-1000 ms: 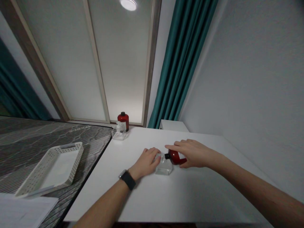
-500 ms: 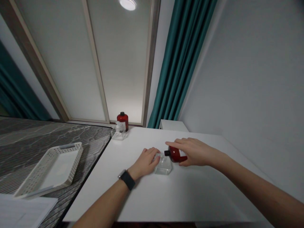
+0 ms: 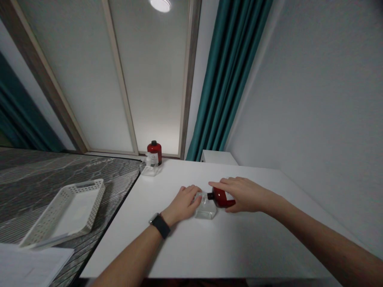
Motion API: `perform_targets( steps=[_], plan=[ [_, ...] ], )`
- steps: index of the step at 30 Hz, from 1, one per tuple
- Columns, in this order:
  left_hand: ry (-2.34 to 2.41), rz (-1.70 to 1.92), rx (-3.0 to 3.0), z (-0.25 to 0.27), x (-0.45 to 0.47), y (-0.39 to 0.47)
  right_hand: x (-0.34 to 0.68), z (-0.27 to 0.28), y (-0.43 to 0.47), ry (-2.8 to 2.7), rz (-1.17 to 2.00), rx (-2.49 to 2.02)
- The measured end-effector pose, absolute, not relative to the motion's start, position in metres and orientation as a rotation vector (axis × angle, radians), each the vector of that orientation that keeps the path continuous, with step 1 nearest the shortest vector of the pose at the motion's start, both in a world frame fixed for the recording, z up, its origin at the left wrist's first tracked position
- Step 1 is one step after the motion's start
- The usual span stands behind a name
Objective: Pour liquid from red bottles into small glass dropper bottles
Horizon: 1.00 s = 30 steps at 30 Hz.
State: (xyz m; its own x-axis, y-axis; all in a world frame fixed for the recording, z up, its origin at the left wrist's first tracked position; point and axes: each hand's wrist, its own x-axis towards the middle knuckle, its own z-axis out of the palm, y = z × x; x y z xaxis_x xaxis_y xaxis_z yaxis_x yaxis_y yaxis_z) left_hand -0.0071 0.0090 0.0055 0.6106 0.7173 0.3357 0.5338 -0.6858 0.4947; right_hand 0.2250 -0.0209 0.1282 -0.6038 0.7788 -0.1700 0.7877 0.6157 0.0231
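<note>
The grip of the right hand [image 3: 247, 194], in the head view, is wrapped around a red bottle [image 3: 220, 198], the fingers on its far side and the thumb on its near side. The bottle lies tilted nearly level, its black top [image 3: 211, 196] pointing left, right at the upper part of a clear container [image 3: 205, 211]; whether the two touch I cannot tell. The grip of the left hand [image 3: 187, 204] pinches that container at its upper left between thumb and fingers, while its base stands on the white bench [image 3: 239, 247]. The step in hand looks to be pouring from the bottle into the container, though no stream can be made out, nor whether the black top is a cap or a bare neck. As I judge it, the next move calls for a still left hand and a small, controlled turn of the right wrist, with the black top lined up over the container's mouth. At the bench's far left corner stand another red bottle [image 3: 154, 148] and, in front of it, another clear container [image 3: 149, 170].
</note>
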Motion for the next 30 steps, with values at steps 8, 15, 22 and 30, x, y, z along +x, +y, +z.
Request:
perform_targets(
  steps=[8,15,22,30],
  plan=[
    [1.008,0.740,2.492,0.004,-0.007,0.008,0.228,0.129,-0.020,2.687,-0.066,1.342],
    [1.007,0.740,2.503,0.005,-0.007,0.009,0.227,0.126,-0.020,2.693,-0.106,1.354],
    [1.000,0.758,2.501,0.001,-0.008,0.011,0.244,0.119,-0.019,2.870,-0.433,1.566],
    [0.997,0.738,2.470,0.005,-0.007,0.010,0.251,0.061,-0.023,3.089,-1.353,2.190]
  ],
)
